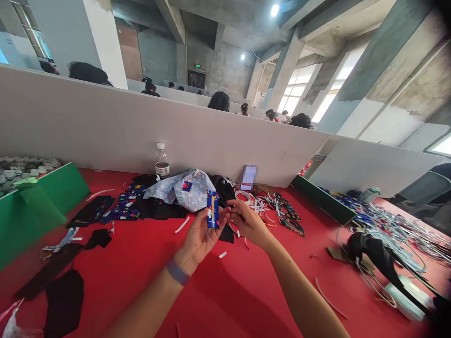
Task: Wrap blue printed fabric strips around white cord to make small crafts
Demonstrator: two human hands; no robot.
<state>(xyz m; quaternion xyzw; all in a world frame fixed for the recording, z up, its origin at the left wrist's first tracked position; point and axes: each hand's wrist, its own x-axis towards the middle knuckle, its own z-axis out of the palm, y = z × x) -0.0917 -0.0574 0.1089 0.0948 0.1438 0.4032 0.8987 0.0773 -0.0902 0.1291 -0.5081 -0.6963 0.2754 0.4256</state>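
Observation:
My left hand (200, 237) is raised over the red table (229, 291), fingers closed on a small blue patterned fabric strip (212, 210) held upright. My right hand (246, 220) sits just to the right of it, fingers curled in a pinch near the strip's lower edge; what it pinches is too small to tell. A grey band is on my left wrist. Behind the hands lies a pile of light blue printed cloth (186, 188) and dark fabric pieces (123, 209).
A water bottle (162, 160) stands by the grey partition (105, 126). A tape roll (242, 195) and white strips lie right of the hands. Black fabric pieces (63, 300) lie front left, a green bin (38, 202) left, tangled cords and straps (384, 234) right. Other people sit beyond the partition.

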